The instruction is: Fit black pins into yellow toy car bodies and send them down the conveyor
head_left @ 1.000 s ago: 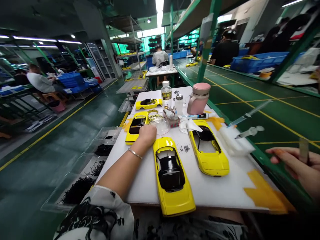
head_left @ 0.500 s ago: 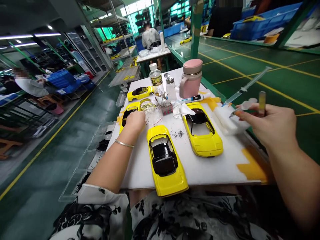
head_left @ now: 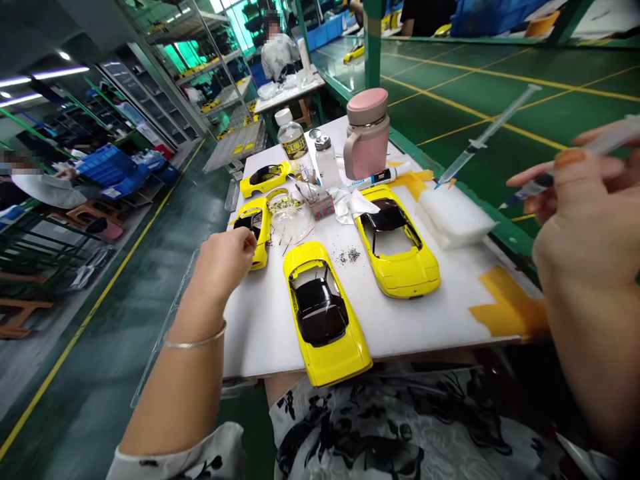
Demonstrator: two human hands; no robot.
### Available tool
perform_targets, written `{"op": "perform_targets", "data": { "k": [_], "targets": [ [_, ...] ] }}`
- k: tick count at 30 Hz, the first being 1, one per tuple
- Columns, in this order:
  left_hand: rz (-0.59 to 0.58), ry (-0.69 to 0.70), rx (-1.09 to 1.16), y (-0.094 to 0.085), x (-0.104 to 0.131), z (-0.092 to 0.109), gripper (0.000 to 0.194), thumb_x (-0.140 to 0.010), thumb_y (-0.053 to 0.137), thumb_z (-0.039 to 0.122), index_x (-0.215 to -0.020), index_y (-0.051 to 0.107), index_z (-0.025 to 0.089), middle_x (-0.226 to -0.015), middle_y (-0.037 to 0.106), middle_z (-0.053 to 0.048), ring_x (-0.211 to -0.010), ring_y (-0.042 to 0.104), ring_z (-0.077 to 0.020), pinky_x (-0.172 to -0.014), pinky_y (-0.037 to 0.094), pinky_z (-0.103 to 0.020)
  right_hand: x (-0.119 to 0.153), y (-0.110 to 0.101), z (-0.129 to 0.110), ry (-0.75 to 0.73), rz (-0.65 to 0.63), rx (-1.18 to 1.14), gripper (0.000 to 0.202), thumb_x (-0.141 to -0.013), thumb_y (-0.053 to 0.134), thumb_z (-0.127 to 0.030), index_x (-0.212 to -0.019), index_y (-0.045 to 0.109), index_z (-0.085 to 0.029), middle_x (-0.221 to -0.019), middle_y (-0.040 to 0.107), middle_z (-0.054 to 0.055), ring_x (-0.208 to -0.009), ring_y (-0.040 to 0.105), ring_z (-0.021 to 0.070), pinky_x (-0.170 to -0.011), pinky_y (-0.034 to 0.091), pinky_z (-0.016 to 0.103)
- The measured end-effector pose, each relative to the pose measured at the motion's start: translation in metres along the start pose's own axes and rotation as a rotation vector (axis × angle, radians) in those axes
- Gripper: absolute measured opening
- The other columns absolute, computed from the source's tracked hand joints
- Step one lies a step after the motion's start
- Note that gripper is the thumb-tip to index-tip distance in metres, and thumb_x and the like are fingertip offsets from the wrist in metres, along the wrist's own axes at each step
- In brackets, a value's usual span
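Observation:
My left hand (head_left: pixel 223 263) is closed above the table's left edge, beside a yellow car shell (head_left: pixel 260 250); what its fingers hold, if anything, is hidden. On the right, my right hand (head_left: pixel 575 180) grips a syringe (head_left: pixel 607 137) with a dark, pointed tip directed left. A second syringe (head_left: pixel 493 130) stands slanted beside a white foam block (head_left: pixel 457 217). Two larger yellow car bodies with black roofs lie nearest me, one in the middle (head_left: pixel 340 350) and one to its right (head_left: pixel 407 270). Small black bits (head_left: pixel 350 255) are scattered between them.
At the table's back stand a pink mug (head_left: pixel 367 137), a labelled bottle (head_left: pixel 295 143) and a small clear jar (head_left: pixel 326 160). Another yellow shell (head_left: pixel 265 179), a marker (head_left: pixel 373 179), a white tissue (head_left: pixel 345 205) and a plastic bag (head_left: pixel 293 223) lie there. A person (head_left: pixel 280 57) sits beyond.
My left hand has drawn back toward the left, off the yellow shell. My right hand has lifted away from the foam block to the right with its syringe. The view has shifted slightly.

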State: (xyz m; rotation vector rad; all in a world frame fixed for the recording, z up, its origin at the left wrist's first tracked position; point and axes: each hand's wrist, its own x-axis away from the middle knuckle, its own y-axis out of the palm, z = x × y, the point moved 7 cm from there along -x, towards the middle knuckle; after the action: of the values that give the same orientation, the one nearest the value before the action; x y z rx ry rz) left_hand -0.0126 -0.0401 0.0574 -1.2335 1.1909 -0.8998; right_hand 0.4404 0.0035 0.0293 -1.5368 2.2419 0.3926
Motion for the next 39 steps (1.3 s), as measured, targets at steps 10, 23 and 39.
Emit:
{"op": "perform_targets", "data": {
  "k": [10,23,39],
  "targets": [
    [0.161,0.375,0.751,-0.011,0.127,0.054,0.026,-0.091,0.072,0.021,-0.116,0.077,0.023,-0.100,0.075,-0.007,-0.085,0.072,-0.0182,-0.075,0.060,-0.029,0.090,0.070,-0.031,0.581,-0.494,-0.525,0.015,-0.083,0.064,-0.016,-0.094,0.058,-0.022,-0.084,0.067,-0.001,-0.039,0.029,0.0015,-0.042,0.011,0.023],
    [0.251,0.900,0.157,-0.028,0.164,0.118,0.051,-0.092,0.054,0.005,-0.142,0.052,0.007,-0.114,0.070,-0.016,-0.104,0.064,-0.0266,-0.089,0.062,-0.043,0.141,0.083,-0.028,0.739,-0.821,-0.607,0.071,-0.084,0.038,-0.092,-0.085,0.061,-0.025,-0.067,0.035,-0.004,-0.040,0.011,0.0066,-0.036,0.008,0.027],
    [0.222,0.860,0.127,-0.023,0.158,0.112,0.052,-0.090,0.055,0.003,-0.142,0.052,0.001,-0.118,0.067,-0.019,-0.109,0.060,-0.0305,-0.094,0.059,-0.047,0.172,0.089,-0.047,0.786,-0.935,-0.878,0.058,-0.092,0.054,-0.077,-0.086,0.077,-0.024,-0.062,0.028,-0.006,-0.037,0.011,0.0012,-0.035,0.005,0.021]
  ]
}}
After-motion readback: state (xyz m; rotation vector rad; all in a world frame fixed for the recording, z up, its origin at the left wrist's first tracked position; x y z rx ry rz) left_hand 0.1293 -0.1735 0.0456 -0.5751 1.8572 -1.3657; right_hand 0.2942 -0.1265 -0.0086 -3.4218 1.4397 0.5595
